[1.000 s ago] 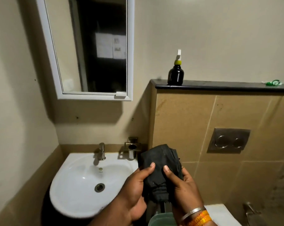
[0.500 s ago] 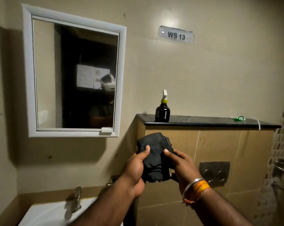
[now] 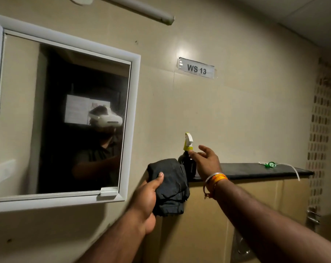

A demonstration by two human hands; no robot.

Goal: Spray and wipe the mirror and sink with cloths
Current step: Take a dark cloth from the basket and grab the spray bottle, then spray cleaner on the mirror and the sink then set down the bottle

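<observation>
The spray bottle (image 3: 187, 164) stands on the ledge (image 3: 255, 170), right of the mirror (image 3: 65, 114).

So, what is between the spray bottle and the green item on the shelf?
In the head view, only the right hand before bare dark shelf between spray bottle and green item.

Single head cam, tilted up at the wall, close to mirror (image 3: 64, 118) at left, ledge (image 3: 255, 170) at right, arms reaching in from below.
</observation>
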